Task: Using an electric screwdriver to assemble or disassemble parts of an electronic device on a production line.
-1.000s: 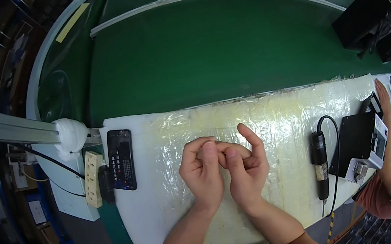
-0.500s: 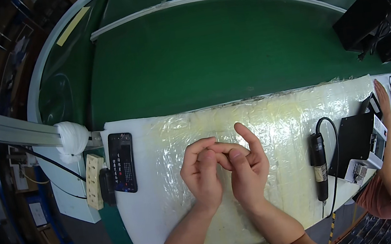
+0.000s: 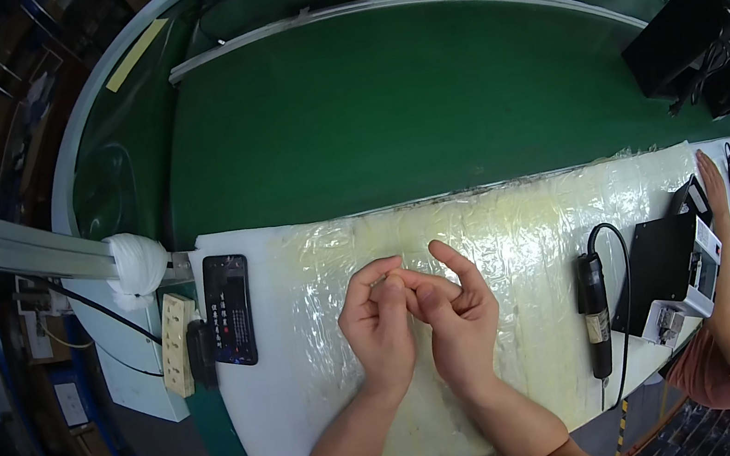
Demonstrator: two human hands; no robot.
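Observation:
My left hand (image 3: pixel 378 331) and my right hand (image 3: pixel 461 326) are held close together above the film-covered work surface (image 3: pixel 320 272), in the middle of the view. The left thumb and index finger are pinched together, their tips meeting fingers of the right hand. On the right hand, thumb and a bent finger press together beside the left fingertips, while another finger sticks up. Whatever lies between the fingertips, if anything, is hidden or too small to name.
At left lie a dark phone-shaped slab (image 3: pixel 230 310) and a cream power strip (image 3: pixel 178 345). To the right are a black electric screwdriver (image 3: pixel 595 308) with a cable and a black panelled device (image 3: pixel 656 271). A co-worker's arm (image 3: pixel 723 271) reaches along the right edge. Beyond stretches a green surface (image 3: pixel 403 101).
The right thumb and raised finger have shifted slightly left, and the two hands stay joined at the fingertips. At the top, a dark object has come into view on the far green strip.

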